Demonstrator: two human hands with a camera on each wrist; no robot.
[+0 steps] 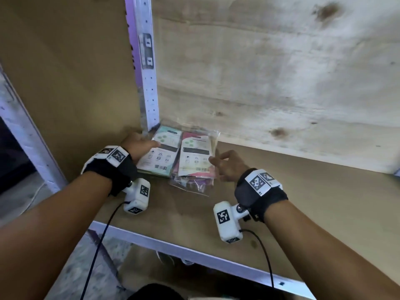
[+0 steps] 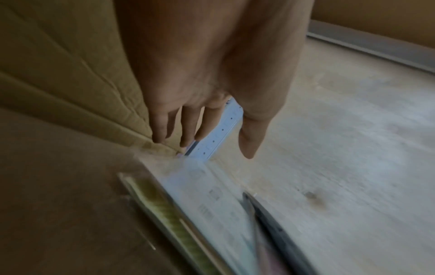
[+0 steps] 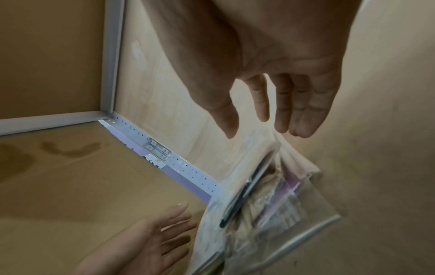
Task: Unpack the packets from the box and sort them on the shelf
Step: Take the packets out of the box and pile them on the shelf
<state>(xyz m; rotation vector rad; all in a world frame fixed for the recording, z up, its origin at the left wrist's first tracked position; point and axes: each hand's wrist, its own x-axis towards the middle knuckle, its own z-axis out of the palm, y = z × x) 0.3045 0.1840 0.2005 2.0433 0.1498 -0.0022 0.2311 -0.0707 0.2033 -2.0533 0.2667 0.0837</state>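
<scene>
A brown shelf with a pale plywood back filled the head view. At centre, two stacks of packets lay side by side by the white corner post. The left hand lay spread at the left stack's edge; the right hand, loosely curled, held nothing beside the right stack. In the left wrist view, straight fingers pointed into the corner above blurred packets. In the right wrist view, relaxed fingers hung over the bagged packets at lower right.
</scene>
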